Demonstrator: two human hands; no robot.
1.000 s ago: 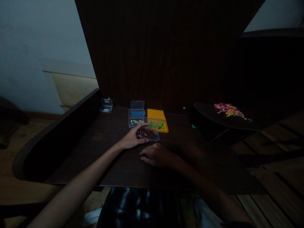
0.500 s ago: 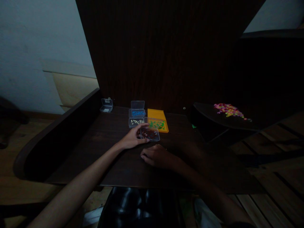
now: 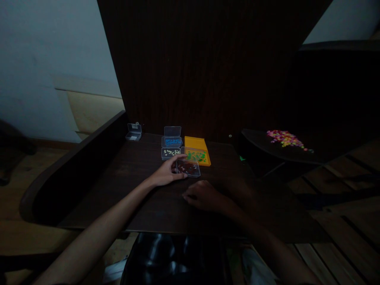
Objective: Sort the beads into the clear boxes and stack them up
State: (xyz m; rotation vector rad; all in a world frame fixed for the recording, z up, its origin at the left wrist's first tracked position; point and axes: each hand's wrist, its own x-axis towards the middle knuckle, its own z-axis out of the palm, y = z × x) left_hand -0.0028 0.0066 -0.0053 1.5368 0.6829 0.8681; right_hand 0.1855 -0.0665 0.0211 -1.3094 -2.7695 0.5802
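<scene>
Left hand's grip clamped on clear box on surface, right hand curled near, can't tell if holding; blue, whitish, green bits already in containers, multicoloured pile left loose at right

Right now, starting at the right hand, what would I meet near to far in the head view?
Right hand, box of dark pieces in the left hand, box of pale pieces, open box of blue pieces, tall dark panel.

Reddish pieces, yellow case, green pieces
</scene>
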